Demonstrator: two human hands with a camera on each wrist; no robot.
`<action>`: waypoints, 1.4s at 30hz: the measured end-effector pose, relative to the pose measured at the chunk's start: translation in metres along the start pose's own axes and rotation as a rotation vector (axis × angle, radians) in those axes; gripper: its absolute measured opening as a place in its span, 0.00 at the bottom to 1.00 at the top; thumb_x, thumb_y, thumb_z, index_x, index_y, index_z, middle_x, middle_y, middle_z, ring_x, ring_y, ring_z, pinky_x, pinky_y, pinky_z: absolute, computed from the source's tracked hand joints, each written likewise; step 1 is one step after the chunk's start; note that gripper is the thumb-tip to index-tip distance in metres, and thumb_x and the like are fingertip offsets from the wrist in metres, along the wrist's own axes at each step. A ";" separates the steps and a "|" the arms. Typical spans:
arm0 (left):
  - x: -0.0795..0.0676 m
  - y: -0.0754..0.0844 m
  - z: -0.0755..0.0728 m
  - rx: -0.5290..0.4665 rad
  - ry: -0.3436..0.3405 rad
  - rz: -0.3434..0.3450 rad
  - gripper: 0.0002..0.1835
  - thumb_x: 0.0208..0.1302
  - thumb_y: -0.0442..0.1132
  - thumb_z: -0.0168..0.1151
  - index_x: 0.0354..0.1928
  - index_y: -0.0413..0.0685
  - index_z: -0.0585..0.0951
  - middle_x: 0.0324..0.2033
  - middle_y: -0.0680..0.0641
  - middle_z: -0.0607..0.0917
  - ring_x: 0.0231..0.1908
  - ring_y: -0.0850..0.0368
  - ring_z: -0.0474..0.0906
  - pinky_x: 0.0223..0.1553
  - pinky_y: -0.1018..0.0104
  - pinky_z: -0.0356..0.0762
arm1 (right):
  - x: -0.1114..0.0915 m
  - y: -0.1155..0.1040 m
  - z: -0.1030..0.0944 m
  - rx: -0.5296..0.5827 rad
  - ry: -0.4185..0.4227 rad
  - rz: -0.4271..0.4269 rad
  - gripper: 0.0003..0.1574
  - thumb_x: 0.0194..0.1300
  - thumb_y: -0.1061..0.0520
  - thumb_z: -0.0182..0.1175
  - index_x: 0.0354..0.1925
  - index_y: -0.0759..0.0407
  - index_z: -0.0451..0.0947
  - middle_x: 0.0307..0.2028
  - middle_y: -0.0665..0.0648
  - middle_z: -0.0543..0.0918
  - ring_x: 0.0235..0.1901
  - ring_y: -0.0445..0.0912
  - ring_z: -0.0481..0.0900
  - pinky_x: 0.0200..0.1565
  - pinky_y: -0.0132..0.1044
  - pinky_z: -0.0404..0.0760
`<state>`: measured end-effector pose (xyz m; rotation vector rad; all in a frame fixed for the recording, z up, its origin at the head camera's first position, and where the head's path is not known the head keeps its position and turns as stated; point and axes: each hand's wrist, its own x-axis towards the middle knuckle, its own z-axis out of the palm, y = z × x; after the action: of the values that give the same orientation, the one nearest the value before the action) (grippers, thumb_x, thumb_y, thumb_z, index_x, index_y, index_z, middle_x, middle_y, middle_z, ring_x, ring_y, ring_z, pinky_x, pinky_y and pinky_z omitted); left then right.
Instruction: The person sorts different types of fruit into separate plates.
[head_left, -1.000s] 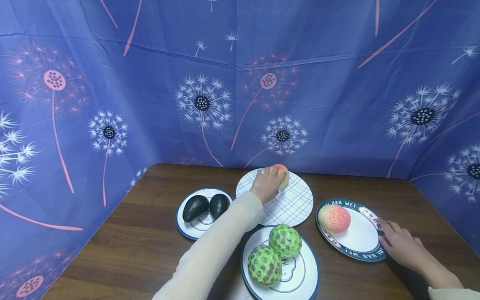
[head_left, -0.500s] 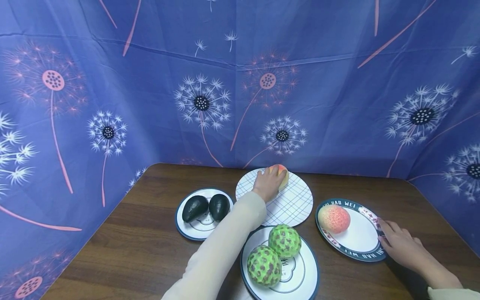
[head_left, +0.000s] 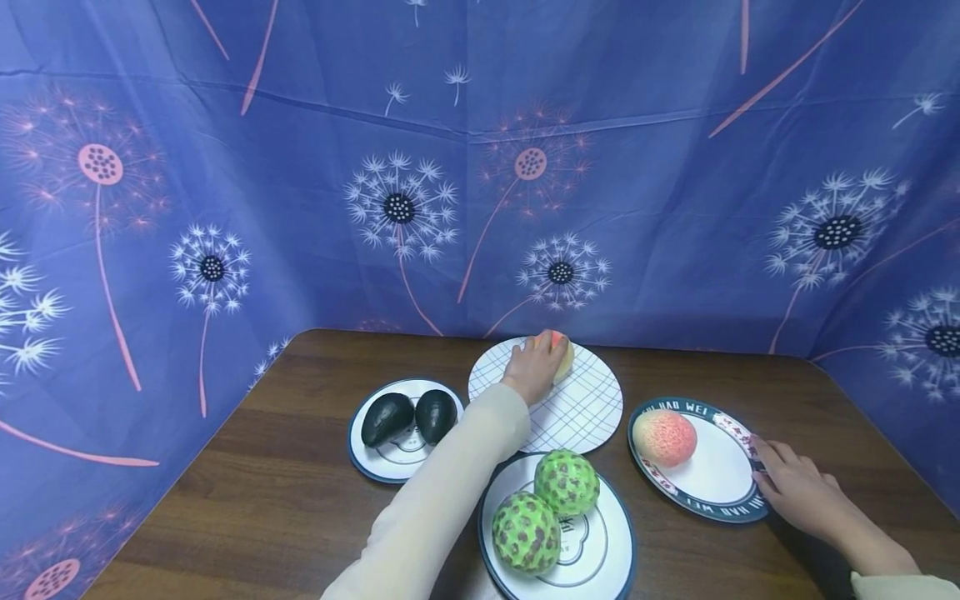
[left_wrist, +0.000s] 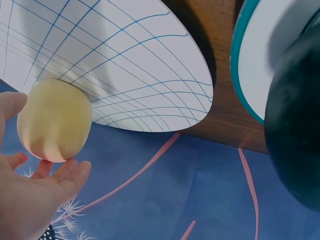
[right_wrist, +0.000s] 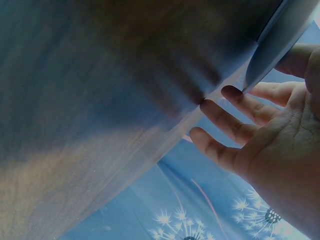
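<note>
My left hand (head_left: 532, 368) reaches over the white blue-checked plate (head_left: 581, 417) at the back of the table and grips a yellow-and-pink peach (head_left: 563, 360). In the left wrist view, thumb and fingertips sit around the pale yellow side of this peach (left_wrist: 56, 120), which is close over the plate's rim. At the right, my right hand (head_left: 802, 487) touches the rim of a green-edged plate (head_left: 727, 467) with relaxed, fairly straight fingers. A second peach (head_left: 665, 438) lies on that plate's left side. The right wrist view shows the fingers (right_wrist: 225, 120) spread beside the plate's edge, thumb partly hidden.
Two dark avocados (head_left: 387, 420) lie on a small blue-rimmed plate (head_left: 375, 468) at left. Two green bumpy fruits with brown spots (head_left: 527, 532) sit on a front plate (head_left: 611, 542), near my left sleeve. A blue dandelion-print cloth (head_left: 480, 208) hangs behind the wooden table (head_left: 247, 492).
The whole head view has shifted slightly left. Both hands keep nearly the same place, the left at the peach and the right at the plate's rim.
</note>
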<state>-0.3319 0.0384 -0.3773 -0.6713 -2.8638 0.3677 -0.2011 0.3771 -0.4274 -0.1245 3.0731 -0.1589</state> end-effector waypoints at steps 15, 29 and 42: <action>0.001 -0.003 0.001 -0.013 0.018 -0.021 0.30 0.65 0.41 0.49 0.69 0.52 0.56 0.58 0.45 0.62 0.51 0.52 0.71 0.48 0.60 0.75 | 0.002 0.002 0.001 -0.002 -0.003 0.001 0.40 0.63 0.51 0.52 0.62 0.77 0.52 0.53 0.81 0.60 0.49 0.76 0.60 0.42 0.72 0.63; -0.002 -0.004 0.002 0.010 0.094 -0.002 0.28 0.61 0.48 0.55 0.61 0.55 0.59 0.55 0.48 0.71 0.50 0.50 0.72 0.45 0.58 0.76 | 0.002 0.002 0.003 0.006 -0.003 0.008 0.40 0.63 0.51 0.52 0.62 0.77 0.52 0.53 0.81 0.59 0.49 0.76 0.59 0.43 0.72 0.62; -0.001 -0.005 0.007 0.011 0.045 0.010 0.31 0.64 0.47 0.53 0.66 0.70 0.54 0.58 0.47 0.65 0.47 0.51 0.74 0.45 0.58 0.77 | 0.002 0.000 0.002 0.020 0.000 0.011 0.40 0.63 0.52 0.52 0.62 0.77 0.52 0.53 0.81 0.58 0.49 0.76 0.59 0.42 0.72 0.62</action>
<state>-0.3346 0.0317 -0.3829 -0.6833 -2.8144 0.3652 -0.2026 0.3767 -0.4296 -0.1065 3.0704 -0.1884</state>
